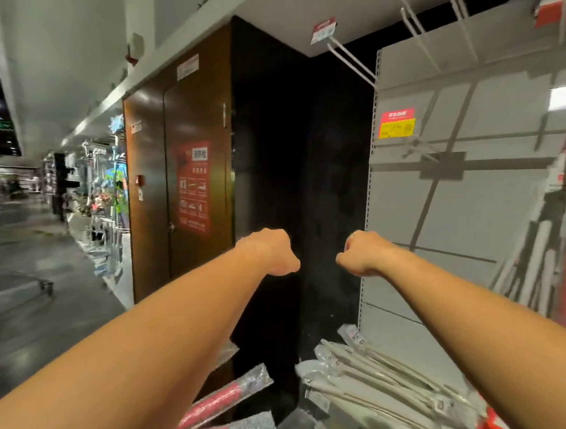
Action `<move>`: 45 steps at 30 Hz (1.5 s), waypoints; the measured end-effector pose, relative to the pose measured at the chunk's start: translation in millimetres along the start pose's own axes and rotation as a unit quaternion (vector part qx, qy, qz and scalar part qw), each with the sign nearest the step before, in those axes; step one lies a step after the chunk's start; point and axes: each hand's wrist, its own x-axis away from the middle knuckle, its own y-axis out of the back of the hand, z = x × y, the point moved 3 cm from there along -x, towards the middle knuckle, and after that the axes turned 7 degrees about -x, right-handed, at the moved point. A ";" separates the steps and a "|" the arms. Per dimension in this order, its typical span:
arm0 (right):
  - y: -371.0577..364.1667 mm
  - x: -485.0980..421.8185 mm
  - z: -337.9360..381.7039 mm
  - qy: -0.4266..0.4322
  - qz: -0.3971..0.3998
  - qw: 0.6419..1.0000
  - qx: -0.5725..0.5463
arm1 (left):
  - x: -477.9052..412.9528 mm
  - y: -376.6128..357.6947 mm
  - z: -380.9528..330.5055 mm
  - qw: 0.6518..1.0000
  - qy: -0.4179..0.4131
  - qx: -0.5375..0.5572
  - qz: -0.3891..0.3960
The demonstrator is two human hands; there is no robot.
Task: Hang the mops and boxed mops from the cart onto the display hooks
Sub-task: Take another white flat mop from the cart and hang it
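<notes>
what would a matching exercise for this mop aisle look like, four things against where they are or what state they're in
Column one
1. left hand
2. white mops
3. red mops
4. display hook

Column two
a. up high, nothing hanging on it
b. curled, holding nothing
c. piled at the lower right
d. bottom centre, in clear wrap

Pairs: 1-b, 2-c, 3-d, 4-a
</notes>
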 end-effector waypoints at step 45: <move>-333.6 127.8 315.2 0.483 0.301 0.822 -0.006 | 311.5 -157.3 288.1 0.809 0.567 -0.126 0.086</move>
